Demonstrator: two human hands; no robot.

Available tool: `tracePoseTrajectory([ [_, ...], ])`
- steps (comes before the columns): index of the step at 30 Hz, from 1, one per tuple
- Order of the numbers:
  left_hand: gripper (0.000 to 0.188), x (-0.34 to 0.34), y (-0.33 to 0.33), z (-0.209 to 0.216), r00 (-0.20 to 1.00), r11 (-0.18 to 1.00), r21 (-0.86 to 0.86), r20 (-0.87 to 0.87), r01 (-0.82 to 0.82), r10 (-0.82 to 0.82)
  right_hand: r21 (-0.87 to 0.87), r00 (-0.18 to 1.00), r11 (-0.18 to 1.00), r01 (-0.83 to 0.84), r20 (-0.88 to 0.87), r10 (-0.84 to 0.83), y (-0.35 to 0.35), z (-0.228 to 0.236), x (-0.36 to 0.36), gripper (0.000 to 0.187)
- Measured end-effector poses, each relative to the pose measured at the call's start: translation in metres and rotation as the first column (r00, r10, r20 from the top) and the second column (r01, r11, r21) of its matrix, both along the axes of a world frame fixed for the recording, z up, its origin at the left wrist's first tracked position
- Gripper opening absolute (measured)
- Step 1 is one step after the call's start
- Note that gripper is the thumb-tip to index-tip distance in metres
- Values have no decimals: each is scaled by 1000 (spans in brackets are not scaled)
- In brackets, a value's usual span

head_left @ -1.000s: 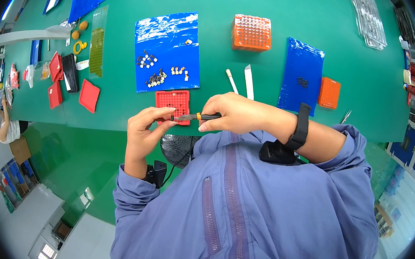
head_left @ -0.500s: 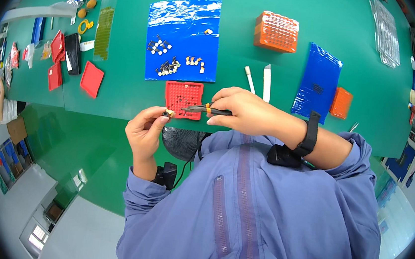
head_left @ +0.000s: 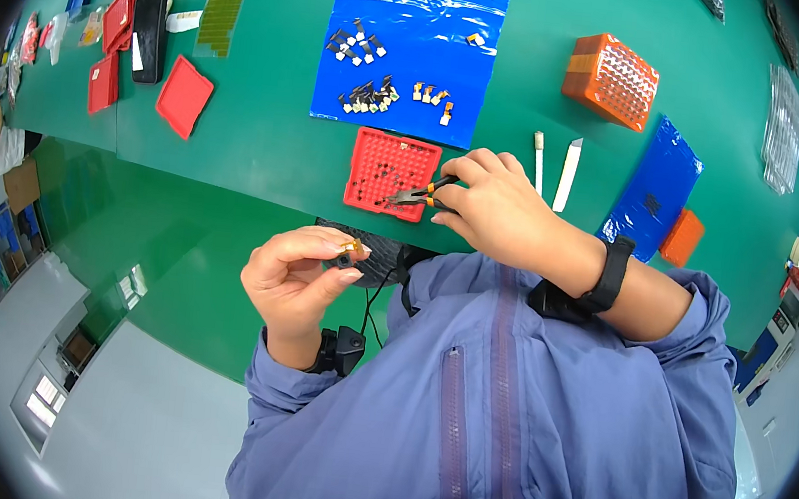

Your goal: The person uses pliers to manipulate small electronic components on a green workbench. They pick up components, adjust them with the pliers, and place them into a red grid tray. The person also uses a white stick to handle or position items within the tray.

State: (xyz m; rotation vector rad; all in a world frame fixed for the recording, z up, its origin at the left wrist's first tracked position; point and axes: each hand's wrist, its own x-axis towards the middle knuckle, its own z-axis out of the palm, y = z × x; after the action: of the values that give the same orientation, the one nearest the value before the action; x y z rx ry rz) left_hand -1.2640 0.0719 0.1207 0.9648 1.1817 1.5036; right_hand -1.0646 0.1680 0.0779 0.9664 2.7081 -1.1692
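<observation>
My left hand (head_left: pixel 305 284) pinches a small black part with a gold-coloured flexible strip (head_left: pixel 348 253) between thumb and fingers, in front of the table's near edge. In my right hand (head_left: pixel 509 212) is a pair of pliers (head_left: pixel 421 195) with black and orange handles. The tips of the pliers reach over a red perforated tray (head_left: pixel 362 164), where several tiny dark pieces lie. Whether the tips grip a piece is too small to tell. Beyond the tray, a blue sheet (head_left: pixel 409 53) bears small black-and-white parts (head_left: pixel 368 95) in clusters and several gold-and-white ones (head_left: pixel 446 114).
Right of the tray lie a white-handled brush-like tool (head_left: pixel 538 162) and a white strip (head_left: pixel 568 174). Farther right are an orange tray stack (head_left: pixel 613 81), a second blue sheet (head_left: pixel 664 179) and an orange block (head_left: pixel 682 238). Red trays (head_left: pixel 184 97) and a black case (head_left: pixel 150 38) lie left. Another person sits far left.
The view has shifted and turned. My left hand has drawn back from the tray toward me with the small part. The pliers in my right hand now point down at the tray's near part.
</observation>
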Motion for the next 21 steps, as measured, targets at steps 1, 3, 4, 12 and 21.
tracePoseTrajectory([
  [1,25,-1,0,0,1000,1000,-5,-15,0,0,9,1000,1000,-5,7,5,0,-2,-1,20],
  [3,25,-2,-1,0,999,1000,-12,-48,0,-1,33,1000,999,-12,8,12,-1,-6,-3,21],
  [4,26,-2,-1,-1,998,1000,-9,-66,-2,1,47,1000,999,-14,3,14,-2,-9,-3,21],
  [12,28,-5,1,-2,984,1000,5,-180,14,-13,69,1000,997,-25,-2,25,-3,-17,-3,20],
  [21,29,-3,8,-1,976,999,-19,-216,32,-35,61,999,998,-33,12,33,-2,-20,-1,19],
])
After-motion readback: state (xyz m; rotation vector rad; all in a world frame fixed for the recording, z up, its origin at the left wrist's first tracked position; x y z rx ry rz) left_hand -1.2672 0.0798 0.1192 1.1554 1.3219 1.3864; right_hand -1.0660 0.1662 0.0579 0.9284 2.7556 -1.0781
